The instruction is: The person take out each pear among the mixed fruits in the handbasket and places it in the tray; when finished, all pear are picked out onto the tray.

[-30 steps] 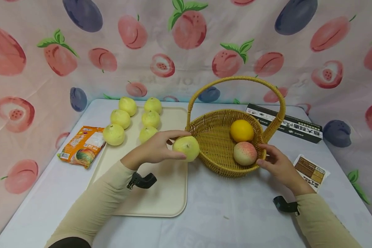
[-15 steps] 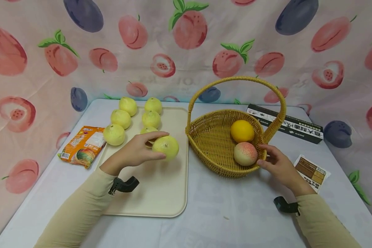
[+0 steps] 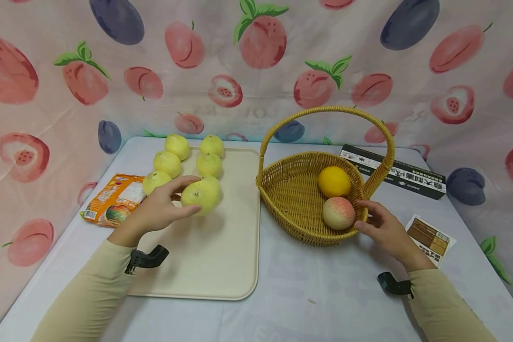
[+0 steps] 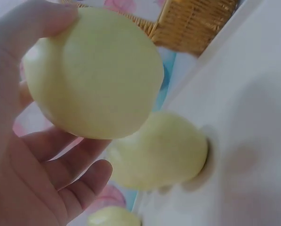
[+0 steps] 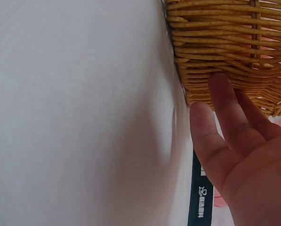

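Observation:
My left hand (image 3: pixel 160 206) grips a pale yellow-green pomelo (image 3: pixel 195 197) between thumb and fingers, over the cream tray (image 3: pixel 222 266). In the left wrist view, the held pomelo (image 4: pixel 98 73) overlaps another pomelo (image 4: pixel 161 150) sitting on the tray. My right hand (image 3: pixel 389 232) is at the right end of the wicker basket (image 3: pixel 288 199). Its fingertips rest on the basket's woven outer side (image 5: pixel 225 47) in the right wrist view. Inside the basket lie an orange (image 3: pixel 334 181) and a peach (image 3: pixel 338 213), side by side.
Several more pomelos (image 3: pixel 166 164) stand in two rows along the tray's far left part. An orange snack packet (image 3: pixel 115 199) lies left of the tray. Behind the basket is a long black box (image 3: pixel 410 175); a brown-and-white packet (image 3: pixel 429 240) lies to the right.
My left hand has carried the pomelo leftward from the basket's left edge to over the tray, beside the front pomelo of the right row. The right hand and basket have stayed put.

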`<state>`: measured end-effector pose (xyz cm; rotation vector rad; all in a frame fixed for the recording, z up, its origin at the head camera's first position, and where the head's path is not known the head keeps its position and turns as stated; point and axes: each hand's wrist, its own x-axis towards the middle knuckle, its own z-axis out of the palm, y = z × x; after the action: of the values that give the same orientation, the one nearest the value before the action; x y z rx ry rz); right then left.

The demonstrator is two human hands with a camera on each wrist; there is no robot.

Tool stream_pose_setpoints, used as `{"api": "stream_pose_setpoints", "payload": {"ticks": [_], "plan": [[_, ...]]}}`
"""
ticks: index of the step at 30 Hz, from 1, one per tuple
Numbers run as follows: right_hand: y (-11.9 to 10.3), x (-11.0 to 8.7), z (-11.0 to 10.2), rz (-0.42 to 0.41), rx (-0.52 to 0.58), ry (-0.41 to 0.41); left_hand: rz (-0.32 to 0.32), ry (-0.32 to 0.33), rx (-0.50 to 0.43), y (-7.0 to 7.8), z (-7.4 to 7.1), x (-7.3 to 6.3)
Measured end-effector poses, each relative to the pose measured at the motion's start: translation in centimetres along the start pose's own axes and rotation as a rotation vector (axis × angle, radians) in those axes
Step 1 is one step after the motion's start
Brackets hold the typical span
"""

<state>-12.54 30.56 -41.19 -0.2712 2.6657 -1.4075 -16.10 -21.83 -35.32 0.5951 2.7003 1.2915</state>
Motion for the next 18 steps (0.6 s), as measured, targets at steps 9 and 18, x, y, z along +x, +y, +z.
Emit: {"api": "stream_pose_setpoints", "payload": {"ticks": [9, 18], "plan": [[0.1, 0.0, 0.0, 0.009, 0.008, -0.006, -0.070, 0.063, -0.049, -0.6, -1.9, -0.8], [0.2, 0.0, 0.0, 0.008, 0.009, -0.003, -0.142, 0.092, -0.043, -1.8, -2.7, -1.2]]}}
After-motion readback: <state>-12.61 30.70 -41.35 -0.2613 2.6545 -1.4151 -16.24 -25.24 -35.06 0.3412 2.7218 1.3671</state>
